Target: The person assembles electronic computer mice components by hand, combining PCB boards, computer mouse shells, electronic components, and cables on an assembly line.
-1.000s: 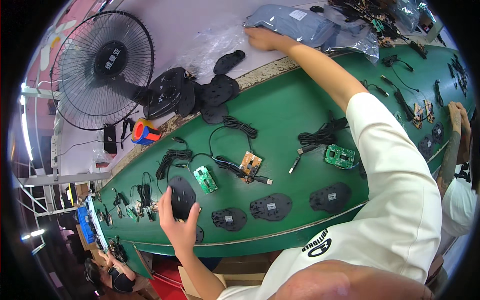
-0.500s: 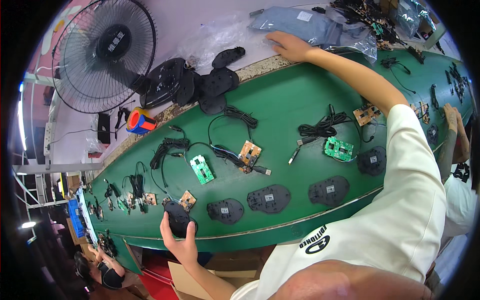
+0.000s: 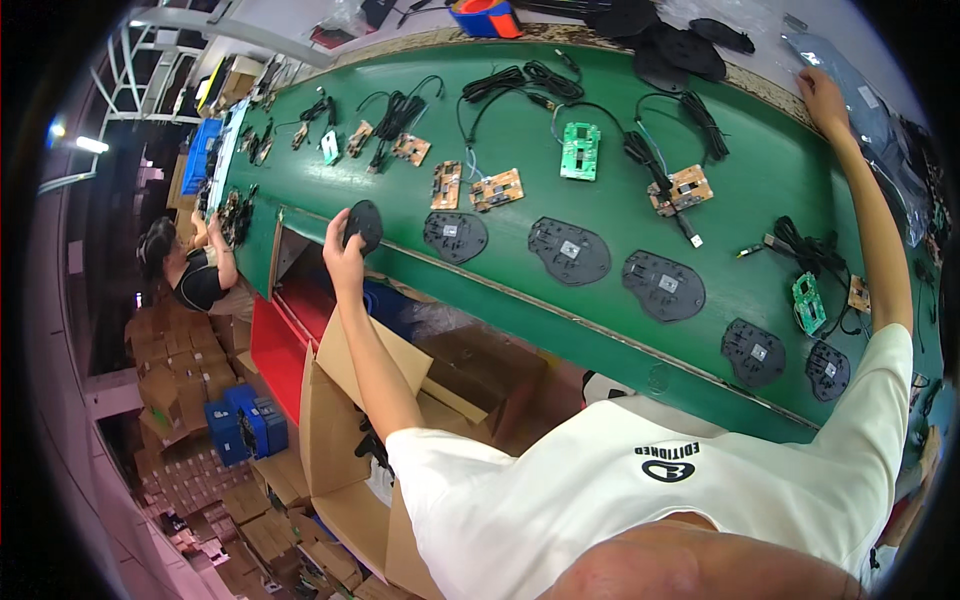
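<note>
My left hand (image 3: pixel 345 252) grips a dark rounded plastic base plate (image 3: pixel 366 226), held tilted at the near edge of the green work surface (image 3: pixel 620 222). My right hand (image 3: pixel 824 104) is stretched out to the far ledge, fingers apart, beside a grey plastic bag (image 3: pixel 835 70); I see nothing in it. Several similar plates lie along the near edge, among them one base plate (image 3: pixel 455 237) closest to my left hand. Behind them are a green circuit board (image 3: pixel 580 152), a brown circuit board (image 3: pixel 497 189) and black coiled cables (image 3: pixel 495 83).
A blue and orange holder (image 3: pixel 486 17) and stacked black pads (image 3: pixel 680 50) stand on the far ledge. An open cardboard box (image 3: pixel 340 470) and a red bin (image 3: pixel 275 350) are below the near edge. Another person (image 3: pixel 195 265) works at the far left.
My view has swung left and down, bringing the boxes on the floor into sight. My left hand still holds the base plate; my right hand stays by the grey bag.
</note>
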A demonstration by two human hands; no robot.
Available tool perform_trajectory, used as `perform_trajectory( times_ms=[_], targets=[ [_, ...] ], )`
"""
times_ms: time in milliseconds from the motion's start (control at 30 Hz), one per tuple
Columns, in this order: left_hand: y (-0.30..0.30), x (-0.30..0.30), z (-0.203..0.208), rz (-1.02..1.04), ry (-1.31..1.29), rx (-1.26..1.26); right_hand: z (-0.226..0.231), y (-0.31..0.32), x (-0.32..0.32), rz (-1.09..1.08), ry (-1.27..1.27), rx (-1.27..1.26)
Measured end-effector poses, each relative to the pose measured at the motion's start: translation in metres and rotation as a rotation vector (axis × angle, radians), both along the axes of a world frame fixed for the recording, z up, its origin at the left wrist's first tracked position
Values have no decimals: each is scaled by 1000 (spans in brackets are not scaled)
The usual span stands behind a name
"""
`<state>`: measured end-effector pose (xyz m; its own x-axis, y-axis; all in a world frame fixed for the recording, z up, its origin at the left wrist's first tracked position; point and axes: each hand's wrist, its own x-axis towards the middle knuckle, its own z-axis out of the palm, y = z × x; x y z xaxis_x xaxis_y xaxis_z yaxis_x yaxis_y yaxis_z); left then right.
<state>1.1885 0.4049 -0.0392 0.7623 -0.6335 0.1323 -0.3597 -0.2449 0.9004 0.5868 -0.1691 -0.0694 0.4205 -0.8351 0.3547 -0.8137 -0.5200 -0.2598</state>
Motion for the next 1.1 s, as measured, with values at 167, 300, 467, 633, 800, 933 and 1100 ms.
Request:
perform_trajectory(
  times_ms=[167, 300, 467, 633, 800, 933, 1100],
  targets=[
    [-20, 32, -4, -227, -618, 339, 9, -4, 11, -42, 70, 29],
    [-45, 4, -20, 36, -903, 244, 14, -5, -10, -65, 155, 74],
    [-25, -25, -38, 255, -684, 321, 35, 39, -1, -35, -131, -41],
    [-20, -12, -32, 120, -624, 269, 75, 130, 77, 373, -371, 131],
    [-84, -110, 28, -34, -318, -137, 96, 259, 128, 728, -530, 504],
    [-93, -240, 61, -720, 392, -251, 109, 332, 178, 1136, -596, 276],
    [-88, -249, 47, -674, 736, -355, 106, 347, 196, 1226, -522, 106]
  ],
)
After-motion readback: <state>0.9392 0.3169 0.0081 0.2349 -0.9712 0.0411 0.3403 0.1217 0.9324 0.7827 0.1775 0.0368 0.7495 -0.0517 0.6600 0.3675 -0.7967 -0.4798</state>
